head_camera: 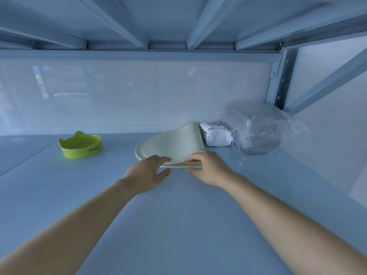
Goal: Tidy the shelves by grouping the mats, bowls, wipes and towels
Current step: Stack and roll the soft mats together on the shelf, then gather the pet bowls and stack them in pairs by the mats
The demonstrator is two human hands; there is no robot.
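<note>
As left hand (pixel 149 171) and right hand (pixel 208 167) pinch the mats (pixel 172 145), squaring their edges looks wise, wipes (pixel 216 133) at two o'clock.

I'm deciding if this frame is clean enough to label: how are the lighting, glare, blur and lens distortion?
Head view: dim, even, bluish light with soft shadows; pale reflections glare on the glossy wall tiles; wide-angle stretch enlarges the forearms near the bottom corners; the left hand gripping the pale mats looks slightly motion-blurred, the right hand sharper; the green bowl lettering reads clearly.
</note>
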